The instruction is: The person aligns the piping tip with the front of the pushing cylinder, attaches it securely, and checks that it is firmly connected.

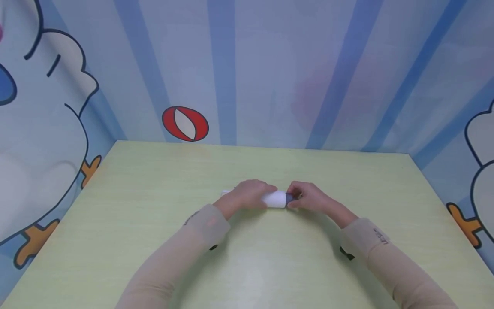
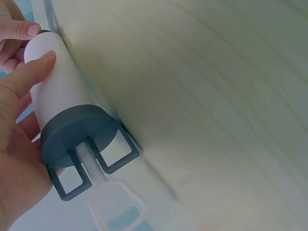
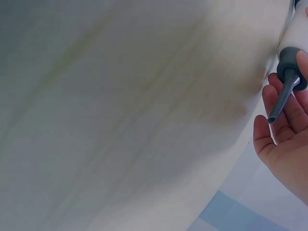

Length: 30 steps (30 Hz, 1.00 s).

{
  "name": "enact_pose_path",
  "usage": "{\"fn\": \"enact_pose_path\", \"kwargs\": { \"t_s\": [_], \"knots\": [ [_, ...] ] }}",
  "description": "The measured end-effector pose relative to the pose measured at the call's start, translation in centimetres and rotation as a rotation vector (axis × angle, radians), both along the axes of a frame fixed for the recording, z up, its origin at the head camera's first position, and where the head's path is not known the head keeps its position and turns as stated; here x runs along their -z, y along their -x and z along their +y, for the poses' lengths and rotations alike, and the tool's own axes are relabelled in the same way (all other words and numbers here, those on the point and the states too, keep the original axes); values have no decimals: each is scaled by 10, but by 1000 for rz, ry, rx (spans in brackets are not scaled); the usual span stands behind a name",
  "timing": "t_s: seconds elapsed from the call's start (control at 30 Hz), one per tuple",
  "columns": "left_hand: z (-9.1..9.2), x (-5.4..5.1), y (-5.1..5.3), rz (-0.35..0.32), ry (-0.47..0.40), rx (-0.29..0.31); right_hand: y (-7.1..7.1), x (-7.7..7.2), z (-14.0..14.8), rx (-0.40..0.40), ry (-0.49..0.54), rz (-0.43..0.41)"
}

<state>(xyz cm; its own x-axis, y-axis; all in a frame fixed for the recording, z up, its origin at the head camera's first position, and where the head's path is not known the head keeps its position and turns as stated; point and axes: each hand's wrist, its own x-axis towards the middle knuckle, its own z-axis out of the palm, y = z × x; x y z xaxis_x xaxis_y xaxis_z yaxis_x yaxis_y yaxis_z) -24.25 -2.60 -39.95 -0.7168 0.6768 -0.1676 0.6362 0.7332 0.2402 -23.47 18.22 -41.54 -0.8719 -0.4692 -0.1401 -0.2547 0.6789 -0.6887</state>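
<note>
A large white syringe (image 1: 275, 199), like an icing syringe, lies sideways just above or on the table; I cannot tell which. My left hand (image 1: 248, 195) grips its barrel from above, thumb along the side. In the left wrist view, the barrel's near end has a dark grey cap (image 2: 79, 127) with two square finger loops, and a pale plunger rod (image 2: 91, 161) with a ring handle sticks out of it. My right hand (image 1: 308, 197) pinches the dark grey collar (image 3: 287, 57) at the other end. From that collar a thin grey nozzle (image 3: 281, 98) points past the fingers.
The pale yellow-green table (image 1: 154, 171) spreads around both hands. A blue striped backdrop (image 1: 262, 77) with cartoon figures rises behind it and at both sides. Long beige sleeves (image 1: 181, 253) cover both forearms.
</note>
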Motion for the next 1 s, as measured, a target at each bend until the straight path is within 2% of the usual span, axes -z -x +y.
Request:
{"fn": "enact_pose_path", "kwargs": {
  "t_s": [0.4, 0.8, 1.0],
  "knots": [
    [-10, 4, 6, 69, 13, -32, 2, 2, -2, -28, -39, 41],
    [-13, 3, 4, 62, -5, -54, 1, 2, -1, -32, -69, 64],
    [-17, 5, 4, 82, -11, -66, -1, -2, 3, -28, -76, 70]
  ]
}}
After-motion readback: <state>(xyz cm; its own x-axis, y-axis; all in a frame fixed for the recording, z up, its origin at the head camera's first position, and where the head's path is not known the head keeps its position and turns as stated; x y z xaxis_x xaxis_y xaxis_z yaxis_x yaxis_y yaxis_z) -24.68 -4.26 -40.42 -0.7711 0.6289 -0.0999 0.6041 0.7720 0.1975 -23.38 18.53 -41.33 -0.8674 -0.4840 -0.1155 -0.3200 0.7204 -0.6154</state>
